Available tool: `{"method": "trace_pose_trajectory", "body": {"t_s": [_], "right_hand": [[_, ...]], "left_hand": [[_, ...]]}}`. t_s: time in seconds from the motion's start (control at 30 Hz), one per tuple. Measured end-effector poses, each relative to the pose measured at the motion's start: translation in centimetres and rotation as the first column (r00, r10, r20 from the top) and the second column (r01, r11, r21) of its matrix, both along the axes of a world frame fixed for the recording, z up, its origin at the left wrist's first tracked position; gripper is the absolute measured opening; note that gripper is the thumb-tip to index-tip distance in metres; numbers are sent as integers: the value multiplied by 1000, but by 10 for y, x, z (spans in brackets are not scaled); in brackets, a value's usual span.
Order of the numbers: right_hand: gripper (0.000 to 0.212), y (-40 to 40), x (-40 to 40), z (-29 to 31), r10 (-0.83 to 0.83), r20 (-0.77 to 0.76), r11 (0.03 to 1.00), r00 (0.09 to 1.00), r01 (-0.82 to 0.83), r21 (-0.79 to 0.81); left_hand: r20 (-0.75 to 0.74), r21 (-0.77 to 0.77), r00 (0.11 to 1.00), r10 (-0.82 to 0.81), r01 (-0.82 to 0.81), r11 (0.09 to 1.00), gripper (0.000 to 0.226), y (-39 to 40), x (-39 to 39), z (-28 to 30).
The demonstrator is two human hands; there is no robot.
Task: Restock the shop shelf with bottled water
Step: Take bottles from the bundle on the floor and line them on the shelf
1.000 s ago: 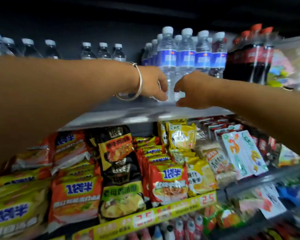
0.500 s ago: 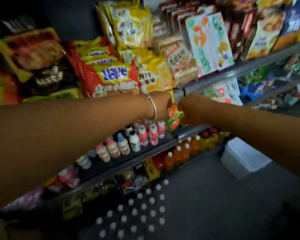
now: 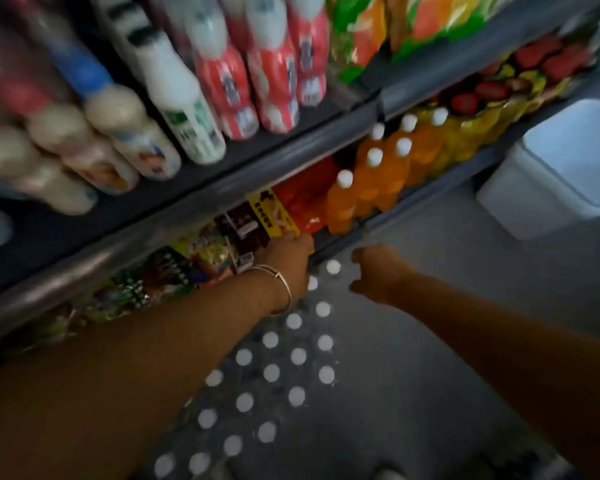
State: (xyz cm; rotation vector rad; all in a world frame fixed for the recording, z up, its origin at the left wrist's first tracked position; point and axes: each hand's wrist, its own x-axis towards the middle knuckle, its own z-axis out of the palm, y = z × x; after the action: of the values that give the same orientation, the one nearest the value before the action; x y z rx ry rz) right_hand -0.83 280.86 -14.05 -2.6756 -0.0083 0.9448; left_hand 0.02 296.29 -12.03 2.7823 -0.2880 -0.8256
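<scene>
White-capped water bottles (image 3: pixel 270 373) are standing packed together on the floor (image 3: pixel 430 341), nearest the camera. Above their far end, the left hand (image 3: pixel 288 258) and right hand (image 3: pixel 374 271) are hanging with fingers loosely curled, holding nothing. Beyond, orange drink bottles (image 3: pixel 371 181) are sitting on the lowest shelf (image 3: pixel 413 199)

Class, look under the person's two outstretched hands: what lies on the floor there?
White-capped water bottles packed in rows on the grey floor, below the left hand and right hand. The left forearm covers some of the bottles.
</scene>
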Motion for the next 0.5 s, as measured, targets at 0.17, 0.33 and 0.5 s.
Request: {"method": "trace_pose_trajectory", "body": {"t_s": [0.17, 0.33, 0.5], "right_hand": [[62, 15, 16, -127, -108, -47, 994, 993, 109, 9], [85, 23, 32, -212, -197, -17, 979, 980, 198, 56], [78, 25, 43, -250, -342, 16, 920, 940, 331, 210]], "left_hand": [[0, 74, 1000, 11, -11, 997, 50, 10, 9, -119], [-51, 115, 998, 29, -23, 993, 55, 14, 20, -181], [-79, 97, 997, 24, -17, 995, 67, 20, 30, -203]]}}
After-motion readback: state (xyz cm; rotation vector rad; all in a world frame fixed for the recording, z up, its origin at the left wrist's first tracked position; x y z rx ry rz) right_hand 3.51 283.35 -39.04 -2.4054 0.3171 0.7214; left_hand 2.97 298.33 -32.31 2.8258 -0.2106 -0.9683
